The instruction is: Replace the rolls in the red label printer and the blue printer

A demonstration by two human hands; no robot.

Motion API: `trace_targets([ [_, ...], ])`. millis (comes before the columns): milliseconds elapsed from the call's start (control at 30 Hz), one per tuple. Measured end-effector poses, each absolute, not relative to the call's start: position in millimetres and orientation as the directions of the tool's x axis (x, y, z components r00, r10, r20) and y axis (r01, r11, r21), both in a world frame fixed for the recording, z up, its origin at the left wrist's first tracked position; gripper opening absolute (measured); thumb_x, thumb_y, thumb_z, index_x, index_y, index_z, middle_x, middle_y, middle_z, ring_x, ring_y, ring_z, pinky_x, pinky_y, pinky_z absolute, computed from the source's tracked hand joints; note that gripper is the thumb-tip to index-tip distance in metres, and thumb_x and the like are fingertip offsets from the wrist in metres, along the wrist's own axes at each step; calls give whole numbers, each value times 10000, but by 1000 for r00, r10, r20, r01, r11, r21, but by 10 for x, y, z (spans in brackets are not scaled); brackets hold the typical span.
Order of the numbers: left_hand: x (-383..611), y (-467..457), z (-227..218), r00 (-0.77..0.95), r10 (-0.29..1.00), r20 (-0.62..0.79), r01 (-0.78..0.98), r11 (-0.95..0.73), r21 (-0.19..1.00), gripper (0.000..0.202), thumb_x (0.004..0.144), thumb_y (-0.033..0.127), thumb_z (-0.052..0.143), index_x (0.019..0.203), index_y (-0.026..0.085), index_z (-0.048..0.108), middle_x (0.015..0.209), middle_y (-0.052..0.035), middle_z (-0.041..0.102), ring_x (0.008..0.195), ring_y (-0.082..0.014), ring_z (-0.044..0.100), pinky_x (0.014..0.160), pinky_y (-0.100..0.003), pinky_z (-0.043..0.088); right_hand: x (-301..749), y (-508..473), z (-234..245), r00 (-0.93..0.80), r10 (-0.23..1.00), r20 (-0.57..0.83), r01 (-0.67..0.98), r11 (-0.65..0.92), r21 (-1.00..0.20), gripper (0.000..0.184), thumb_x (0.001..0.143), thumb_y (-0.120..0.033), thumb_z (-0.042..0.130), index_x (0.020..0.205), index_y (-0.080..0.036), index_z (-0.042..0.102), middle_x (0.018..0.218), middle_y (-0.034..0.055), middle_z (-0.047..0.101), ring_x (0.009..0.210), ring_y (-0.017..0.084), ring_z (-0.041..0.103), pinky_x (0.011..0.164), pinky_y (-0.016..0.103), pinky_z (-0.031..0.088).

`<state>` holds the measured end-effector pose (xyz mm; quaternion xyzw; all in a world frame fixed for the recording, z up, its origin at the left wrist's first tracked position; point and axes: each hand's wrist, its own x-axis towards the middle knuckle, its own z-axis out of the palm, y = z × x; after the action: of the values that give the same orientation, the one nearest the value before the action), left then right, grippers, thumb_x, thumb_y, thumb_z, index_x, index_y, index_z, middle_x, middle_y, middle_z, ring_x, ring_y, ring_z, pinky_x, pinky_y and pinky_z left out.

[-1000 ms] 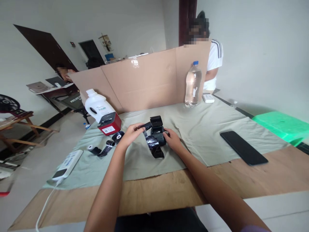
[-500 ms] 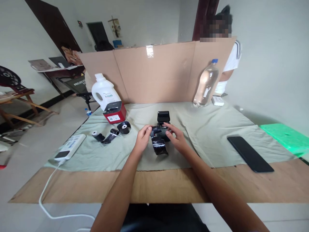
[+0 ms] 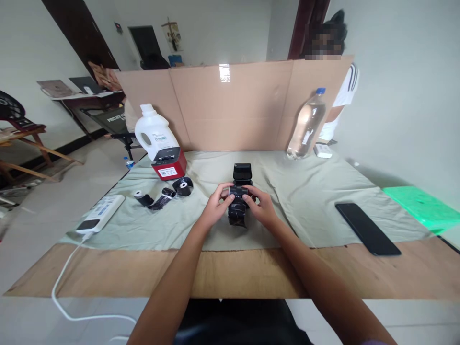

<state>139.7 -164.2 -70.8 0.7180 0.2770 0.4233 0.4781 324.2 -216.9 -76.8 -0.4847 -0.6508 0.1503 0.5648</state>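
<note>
A roll of glossy black paper [image 3: 237, 192] lies crosswise between my hands, and its loose strip [image 3: 237, 214] hangs down towards me. My left hand [image 3: 217, 203] pinches the roll's left end with thumb and fingers. At the right end, my right hand [image 3: 261, 206] grips it the same way. Just behind and partly under the roll is a small black device with its lid [image 3: 242, 171] raised. The roll and my fingers hide most of the device's body, so I cannot tell whether the roll touches it.
Several more black rolls [image 3: 183, 186] lie at left, near a red and black box [image 3: 168, 164] and a white jug [image 3: 156, 132]. A white power strip [image 3: 100, 214], phone [image 3: 366, 229] and water bottle [image 3: 307, 125] stand around. Behind a cardboard screen [image 3: 230, 110] is a person [image 3: 347, 91].
The roll has turned level and sits centred before the raised lid. My right hand has come in and closed on its right end; my left thumb has shifted onto it.
</note>
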Motion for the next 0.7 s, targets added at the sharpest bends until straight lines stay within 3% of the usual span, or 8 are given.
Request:
trace_targets([
  [167,1388,-1605,-699,443,802,401,121,-496,860,334,894,441,605,1107,185,629,998,-45,707,917,-178,647,812,-271,493,3240,-2184,-751,119,817,564,476,451,-755,295,931,-410,535,1023,-197,717,839,53,732,675,171,604,647,303,485],
  [333,1386,-1570,-711,353,832,429,161,-506,848,289,882,449,598,937,173,665,807,-7,673,780,-156,596,742,-260,464,3241,-2202,-691,31,809,586,418,522,-743,377,906,-372,568,1239,-203,627,871,42,680,676,156,559,629,289,462],
  [400,1386,-1562,-713,356,835,419,157,-496,854,311,900,460,564,868,166,661,773,-10,663,755,-157,588,716,-262,460,3235,-2209,-674,0,806,592,419,537,-732,353,899,-350,585,1216,-204,633,844,35,663,675,154,554,626,284,453],
  [467,1384,-1562,-712,374,830,413,140,-490,860,313,897,456,570,903,160,671,821,-23,685,778,-163,601,733,-268,471,3229,-2212,-674,5,813,583,422,527,-738,296,906,-340,581,1158,-203,654,827,33,665,678,156,563,627,284,446],
  [600,1389,-1581,-707,413,804,427,84,-501,861,398,817,387,696,1147,168,653,1014,-51,717,876,-170,635,815,-280,496,3239,-2206,-701,56,827,559,410,492,-768,261,928,-355,548,1096,-193,666,883,48,694,682,156,570,625,287,437],
  [700,1398,-1588,-707,415,810,415,85,-488,868,377,799,368,723,1116,171,664,955,-42,720,868,-168,645,824,-282,505,3252,-2196,-708,70,827,558,402,488,-774,280,930,-364,533,1113,-190,654,874,45,682,667,151,552,613,284,429],
])
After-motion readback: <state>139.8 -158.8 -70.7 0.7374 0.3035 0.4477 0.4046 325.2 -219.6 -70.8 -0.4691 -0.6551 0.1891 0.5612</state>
